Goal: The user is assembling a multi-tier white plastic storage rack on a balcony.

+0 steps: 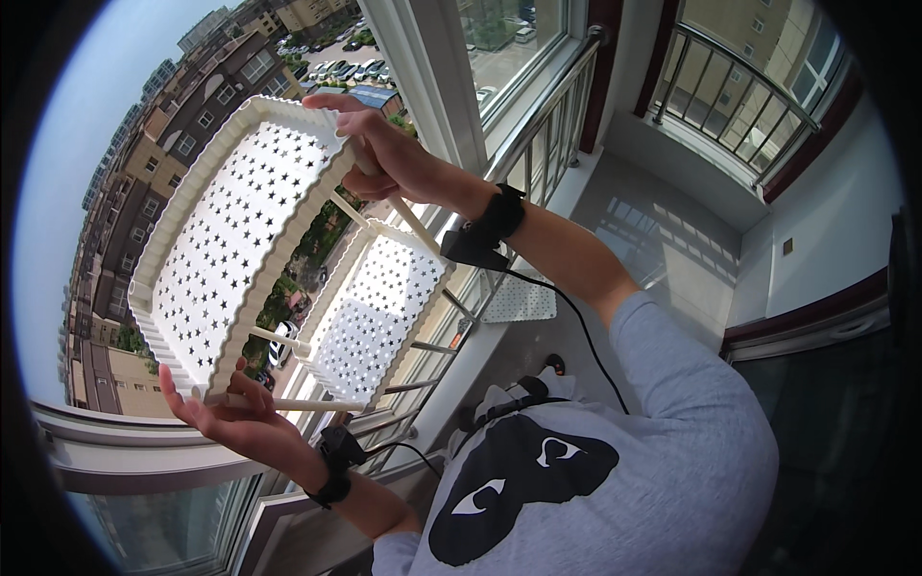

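Note:
A white tiered storage rack (230, 230) with scalloped rims and star-shaped holes is held up, tilted, in front of me by the window. Its second shelf (379, 302) hangs below the first, joined by round corner poles; a third star-holed shelf (520, 299) shows lower down. My right hand (379, 149) is closed round a pole at the far corner of the top shelf, index finger along the rim. At the near corner my left hand (235, 413) cups the pole from below, thumb and fingers on either side of it.
Metal railings (552, 125) run along the windows, with buildings (182, 134) and parked cars outside. A window frame (144, 451) lies at lower left. Black wrist straps (495, 216) trail cables along my arms. Tiled floor (663, 230) and a white wall (816, 230) are on the right.

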Tool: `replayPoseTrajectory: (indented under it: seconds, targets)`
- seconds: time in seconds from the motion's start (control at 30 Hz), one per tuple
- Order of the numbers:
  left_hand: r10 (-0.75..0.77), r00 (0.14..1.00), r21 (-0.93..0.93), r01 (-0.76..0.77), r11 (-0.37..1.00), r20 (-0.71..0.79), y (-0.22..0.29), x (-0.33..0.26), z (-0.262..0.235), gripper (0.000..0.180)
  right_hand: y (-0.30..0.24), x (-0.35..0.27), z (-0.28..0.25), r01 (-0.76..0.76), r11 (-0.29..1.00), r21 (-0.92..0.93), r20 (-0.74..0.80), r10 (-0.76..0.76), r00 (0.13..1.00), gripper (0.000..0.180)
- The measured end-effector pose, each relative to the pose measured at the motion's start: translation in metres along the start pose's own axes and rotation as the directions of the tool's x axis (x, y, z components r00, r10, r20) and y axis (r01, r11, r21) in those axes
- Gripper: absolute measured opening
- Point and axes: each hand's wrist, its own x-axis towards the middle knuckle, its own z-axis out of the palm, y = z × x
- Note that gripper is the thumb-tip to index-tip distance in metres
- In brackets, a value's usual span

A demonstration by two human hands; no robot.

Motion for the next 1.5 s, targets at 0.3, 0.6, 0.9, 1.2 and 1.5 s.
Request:
replayPoseTrajectory:
  seconds: [0.3,0.6,0.9,1.2,1.5]
  targets:
    - [-0.049,0.998,-0.062,0.050,0.997,0.024,-0.010,0.005,-0.009,0.039,-0.004,-0.002,0.010,-0.043,0.999,-0.023,-0.103,0.040,0.994,0.034]
    - [-0.017,0.995,-0.090,0.008,0.996,-0.094,-0.020,0.006,-0.011,0.046,-0.008,-0.002,0.019,-0.109,0.987,-0.116,-0.133,0.094,0.987,0.032]
    - [0.027,0.993,-0.007,-0.029,1.000,-0.119,-0.013,0.003,-0.003,0.045,0.005,0.002,0.016,-0.005,0.988,-0.154,-0.118,-0.014,0.993,0.036]
    - [0.021,0.996,-0.121,-0.032,0.992,-0.091,-0.010,0.013,-0.006,0.044,0.009,0.011,0.019,-0.068,0.997,-0.044,-0.080,0.064,0.995,0.038]
    - [-0.060,0.996,-0.212,0.072,0.975,0.066,-0.026,0.014,-0.028,0.049,0.005,-0.002,0.025,-0.132,0.990,-0.046,-0.229,0.118,0.966,0.036]
